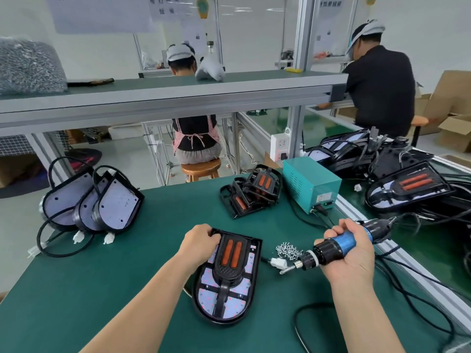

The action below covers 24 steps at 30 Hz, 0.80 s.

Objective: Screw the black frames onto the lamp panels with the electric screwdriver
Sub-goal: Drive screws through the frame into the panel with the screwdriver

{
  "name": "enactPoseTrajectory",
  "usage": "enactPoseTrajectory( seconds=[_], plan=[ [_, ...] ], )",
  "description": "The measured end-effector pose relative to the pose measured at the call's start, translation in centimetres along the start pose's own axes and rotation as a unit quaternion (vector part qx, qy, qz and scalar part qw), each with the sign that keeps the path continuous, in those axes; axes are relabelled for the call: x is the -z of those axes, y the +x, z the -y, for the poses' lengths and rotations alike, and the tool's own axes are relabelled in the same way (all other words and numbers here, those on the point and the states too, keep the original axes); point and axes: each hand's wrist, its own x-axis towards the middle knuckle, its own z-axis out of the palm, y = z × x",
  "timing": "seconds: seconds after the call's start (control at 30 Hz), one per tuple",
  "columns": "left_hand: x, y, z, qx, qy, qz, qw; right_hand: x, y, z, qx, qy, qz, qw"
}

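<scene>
On the green-matted bench (pixel 114 289), right in front of the worker, one lamp panel (pixel 235 305) lies flat with its rounded end toward them. A black frame (pixel 229 273) with two orange strips is seated on top of it. The left hand (pixel 201 240) grips the far left corner of this assembly, with the fingers curled over the edge. The right hand (pixel 349 253) is wrapped firmly round the blue-and-black electric screwdriver (pixel 331 248). It holds the tool nearly level off to the right of the panel, with the bit pointing left and a little downward, clear of the frame.

Just below the bit lies a white plug connector (pixel 277 263), and beside that a small heap of silver screws (pixel 288 249). The screwdriver's cord trails off to the right across the mat.

Further back, a loose stack of spare black frames (pixel 251 192) sits next to a teal power box (pixel 309 186). To the left, three bare lamp panels (pixel 91 202) lean against one another with their black cables looped around them. On the adjoining bench to the right there is a tangle of assembled lamps (pixel 407 184) and wires.

Beyond the raised shelf, one person sits on a wooden stool (pixel 201 168) facing away, and another stands at the right.
</scene>
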Motion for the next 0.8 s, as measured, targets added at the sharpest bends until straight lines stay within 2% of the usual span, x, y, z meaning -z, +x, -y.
enactPoseTrajectory(
  seconds=[0.23,0.33,0.4,0.47,0.5,0.53,0.6,0.63,0.67,0.8],
  plan=[
    [-0.7,-0.1,-0.2,0.028,-0.027,-0.024,0.999,2.3,1.4,-0.1,-0.016,0.005,-0.03,0.999],
    [-0.2,-0.9,-1.0,0.028,0.033,-0.023,0.999,2.5,1.8,-0.3,-0.023,0.006,-0.028,0.999],
    [0.0,-2.3,-2.4,-0.016,0.121,-0.1,0.987,2.6,2.0,-0.5,-0.024,0.008,-0.021,0.999],
    [-0.4,-4.9,-4.6,-0.141,0.081,-0.187,0.969,2.7,2.2,-0.7,-0.03,0.014,-0.012,0.999],
    [-0.9,-6.3,-5.8,-0.207,0.041,-0.166,0.963,2.7,2.3,-0.7,-0.034,0.017,-0.01,0.999],
    [-1.7,-7.5,-6.9,-0.255,0.023,-0.101,0.961,2.8,2.4,-0.7,-0.037,0.02,-0.009,0.999],
    [-3.9,-9.5,-8.7,-0.272,0.059,0.07,0.958,3.0,2.5,-0.6,-0.039,0.024,-0.003,0.999],
    [-4.7,-10.0,-9.3,-0.263,0.083,0.129,0.952,3.1,2.5,-0.5,-0.038,0.025,0.001,0.999],
    [-5.3,-10.2,-9.6,-0.254,0.106,0.16,0.948,3.2,2.4,-0.5,-0.038,0.024,0.005,0.999],
    [-6.1,-9.8,-9.6,-0.239,0.139,0.168,0.946,3.4,2.2,-0.4,-0.045,0.029,0.016,0.998]
  ],
)
